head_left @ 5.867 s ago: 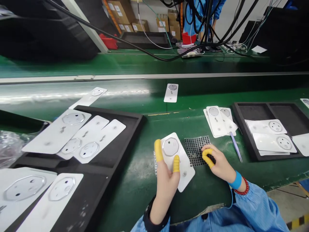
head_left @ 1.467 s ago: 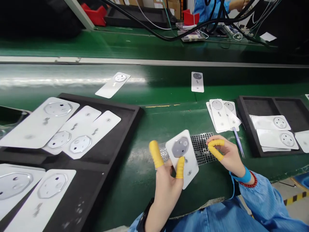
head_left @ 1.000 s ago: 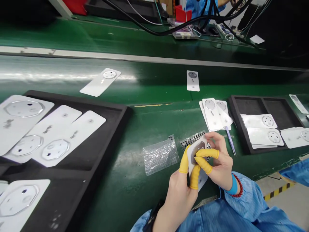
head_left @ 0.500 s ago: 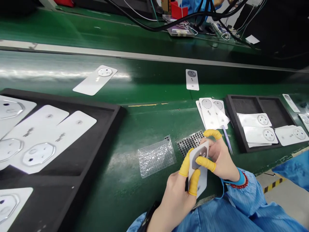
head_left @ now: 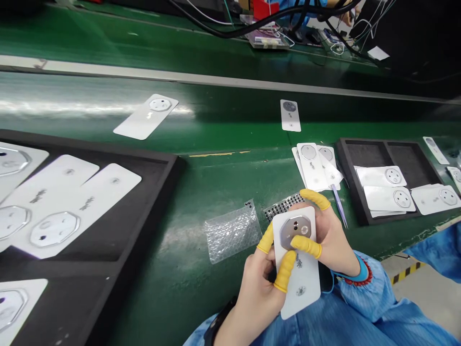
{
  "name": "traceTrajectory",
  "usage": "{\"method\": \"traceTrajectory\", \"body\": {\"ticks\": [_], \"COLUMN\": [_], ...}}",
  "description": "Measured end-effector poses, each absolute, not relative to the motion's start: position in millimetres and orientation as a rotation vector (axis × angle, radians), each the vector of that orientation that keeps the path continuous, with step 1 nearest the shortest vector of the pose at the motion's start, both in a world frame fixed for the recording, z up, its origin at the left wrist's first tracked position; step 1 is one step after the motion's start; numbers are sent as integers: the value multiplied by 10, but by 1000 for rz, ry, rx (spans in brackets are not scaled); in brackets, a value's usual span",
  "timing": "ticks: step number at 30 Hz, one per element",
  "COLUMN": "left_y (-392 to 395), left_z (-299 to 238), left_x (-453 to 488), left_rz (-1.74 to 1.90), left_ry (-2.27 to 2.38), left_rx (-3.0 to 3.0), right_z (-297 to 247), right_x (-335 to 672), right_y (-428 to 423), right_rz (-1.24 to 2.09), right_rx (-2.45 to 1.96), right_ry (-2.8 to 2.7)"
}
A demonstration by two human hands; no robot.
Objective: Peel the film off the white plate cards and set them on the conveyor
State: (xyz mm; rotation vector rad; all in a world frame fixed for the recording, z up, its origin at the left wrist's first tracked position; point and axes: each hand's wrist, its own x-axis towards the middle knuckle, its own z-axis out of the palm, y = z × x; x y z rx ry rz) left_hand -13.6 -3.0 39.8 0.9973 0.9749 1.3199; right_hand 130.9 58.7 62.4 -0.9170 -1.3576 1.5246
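Working over a green bench (head_left: 187, 298), a person in blue holds a white panel (head_left: 306, 276) at five o'clock in the view, the left hand (head_left: 264, 283) pinching its left edge between yellow-sheathed finger and thumb, the right hand (head_left: 329, 230) gripping the upper right, thumb pressed on the panel's grey octagon. From the panel, a dotted sheet (head_left: 281, 206) lies at eleven o'clock, bubble wrap (head_left: 234, 235) toward ten, and lilac tweezers (head_left: 339, 206) at one.
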Motion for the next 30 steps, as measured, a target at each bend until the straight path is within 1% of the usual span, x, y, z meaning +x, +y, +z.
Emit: {"method": "traceTrajectory", "body": {"ticks": [2,6,8,11,19,30], "left_y": [-30,-35,-35,-27,-45,-51], "left_z": [412,432,438,446,431,493], "left_x": [-129,-118,-116,-117,-131,-143], "left_rz": [1354,1356,1361,1367,1341,1183], "left_ry": [964,916,917,937,986,1032], "left_rx": [972,906,886,863,908,797], "right_z": [624,629,628,612,634,756], "right_x": [1336,1416,1442,1457,1479,1497], "right_y": [551,498,491,490,465,375], "right_rz": [1284,514,296,196,84,-148], "right_rx": [-922,-921,-884,-844,-783,-794], "right_ry": [-1513,-1905,-2058,-2191,-2363,-2607]}}
